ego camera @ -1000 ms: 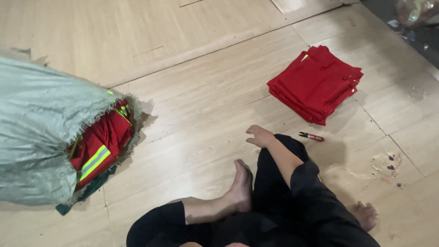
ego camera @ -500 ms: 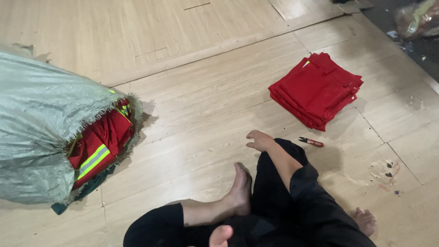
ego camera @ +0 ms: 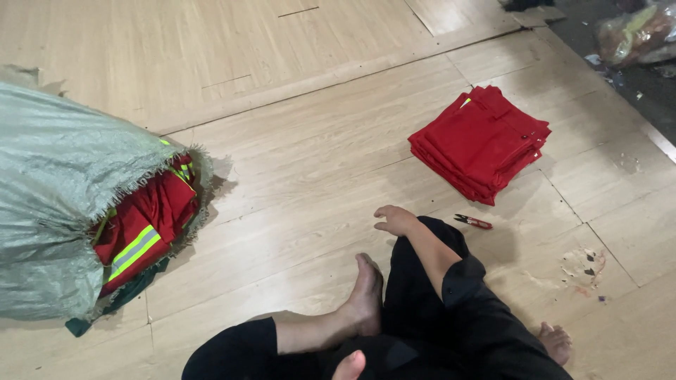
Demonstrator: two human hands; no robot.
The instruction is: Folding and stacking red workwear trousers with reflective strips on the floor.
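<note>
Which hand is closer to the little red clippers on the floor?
Right. The right hand lies just left of the clippers; the left hand barely shows at the bottom edge, farther away.

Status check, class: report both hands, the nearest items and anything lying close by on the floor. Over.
Right hand empty, resting on knee. Left hand out of view. Small red snips on floor beside it, stack of folded red garments beyond. Woven sack of red reflective garments lies apart.

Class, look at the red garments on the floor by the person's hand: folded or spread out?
Folded. The red garments lie in a neat, squared stack with layered edges, apart from the right hand.
</note>
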